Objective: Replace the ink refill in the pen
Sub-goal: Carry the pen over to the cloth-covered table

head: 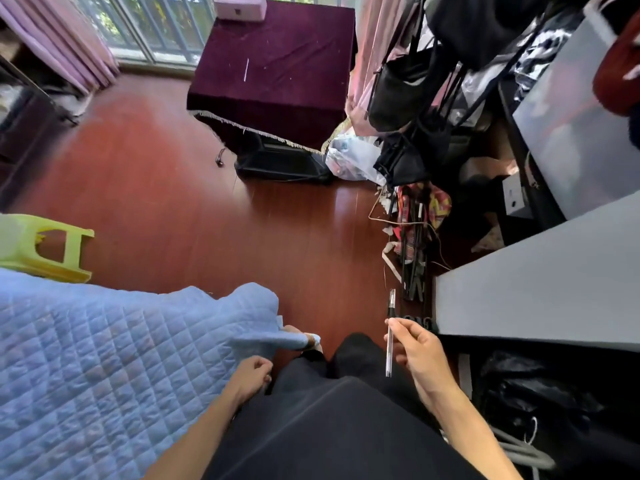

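Note:
My right hand (417,355) holds a slim clear pen (390,336) upright above my dark-trousered lap, pinched between thumb and fingers near its middle. The pen's dark upper end points away from me, over the floor. My left hand (251,375) rests at the edge of the blue quilt beside my thigh, with fingers curled; whether anything is in them I cannot tell. Far off, a thin white stick (246,69) that may be a refill lies on the purple cloth.
A blue quilted blanket (104,358) covers the bed on the left. A grey desk surface (540,282) stands on the right, with bags and cables piled behind it. A purple-draped table (277,64) stands ahead on the red wooden floor (173,202). A yellow-green stool (41,247) is at left.

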